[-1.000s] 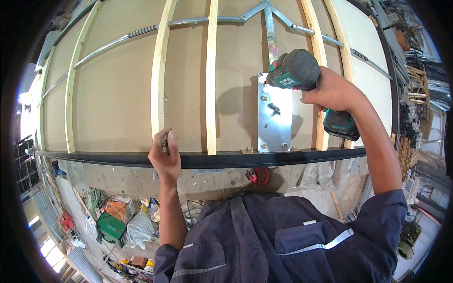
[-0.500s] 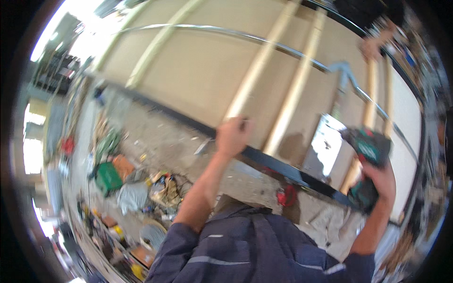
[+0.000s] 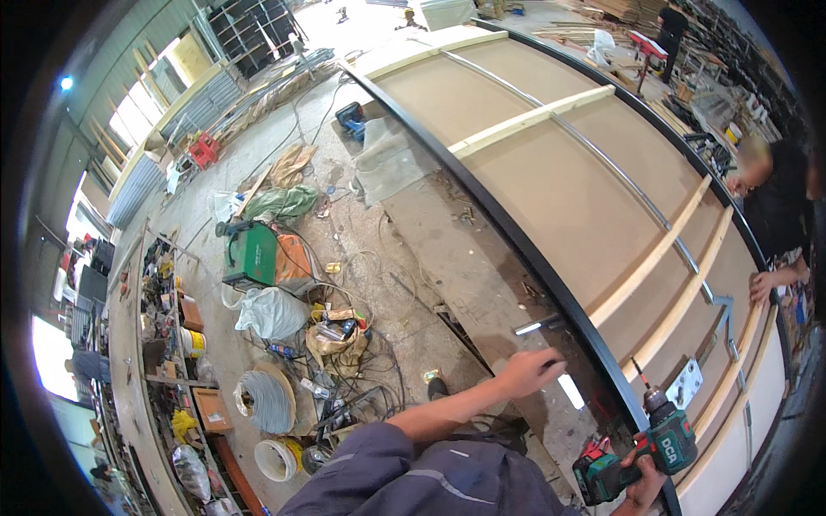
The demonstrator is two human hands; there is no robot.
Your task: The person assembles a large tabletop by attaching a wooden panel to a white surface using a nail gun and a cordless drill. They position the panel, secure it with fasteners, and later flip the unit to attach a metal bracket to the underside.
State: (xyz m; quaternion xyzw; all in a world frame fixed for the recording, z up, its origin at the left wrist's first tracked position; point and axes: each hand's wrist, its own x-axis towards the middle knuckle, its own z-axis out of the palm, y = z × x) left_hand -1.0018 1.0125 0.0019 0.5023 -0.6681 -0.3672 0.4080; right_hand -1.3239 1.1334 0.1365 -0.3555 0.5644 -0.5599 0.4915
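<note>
My right hand [image 3: 641, 483] grips a green and black cordless drill [image 3: 671, 443] by its handle, just over the near black edge of a large framed panel [image 3: 551, 215]. A long bit points up and away from its chuck. My left hand [image 3: 527, 375] is closed, left of the black edge, with a small dark thing at its fingers that I cannot make out. Pale wooden strips [image 3: 658, 249] cross the panel, along with a thin metal tube [image 3: 607, 159]. Beyond the drill, a shiny metal plate [image 3: 686, 383] lies on the panel beside a strip.
Across the panel a co-worker in black rests a hand [image 3: 764, 282] on a strip. Left on the floor are a green machine box [image 3: 251, 255], a light plastic bag [image 3: 272, 313], a coil of grey wire [image 3: 265, 402], a white bucket [image 3: 277, 459] and loose cables. Shelving [image 3: 142, 378] runs along the left.
The view has swung, showing more of the floor at left. My left hand has come off the wooden strip to beside the black edge. My right hand has brought the drill back toward me.
</note>
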